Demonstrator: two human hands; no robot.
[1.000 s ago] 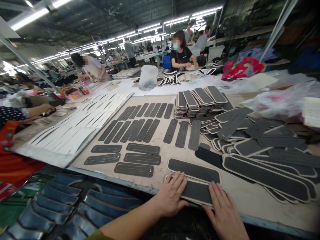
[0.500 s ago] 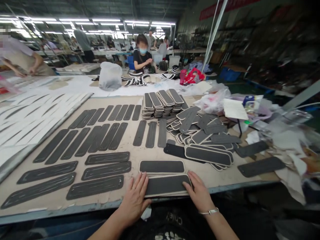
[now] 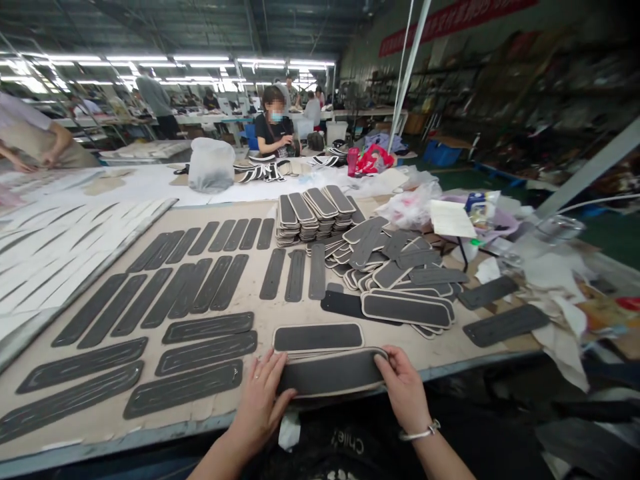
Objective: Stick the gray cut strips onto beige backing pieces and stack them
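Note:
My right hand (image 3: 406, 387) pinches the right end of a long dark grey panel (image 3: 333, 375) with rounded corners and a pale border. That end is raised a little off the table. At the panel's left end my left hand (image 3: 264, 393) lies flat, fingers stretched and thumb apart, its fingertips touching the panel. Just behind is another pale-bordered panel (image 3: 318, 337), lying flat. To the left, dark strips (image 3: 206, 327) with shiny streaks on top are laid out in rows. What lies under the lifted panel is mostly hidden.
Neat stacks of bordered panels (image 3: 315, 207) stand at the back, with a loose pile (image 3: 407, 310) to their right. White slashed sheets (image 3: 65, 247) cover the left side. Plastic bags (image 3: 413, 200) and scraps crowd the right edge. A person (image 3: 273, 127) sits across the table.
My right hand has closed on the panel's right end and lifted it slightly. My left hand stays at the left end. The camera view has shifted a little.

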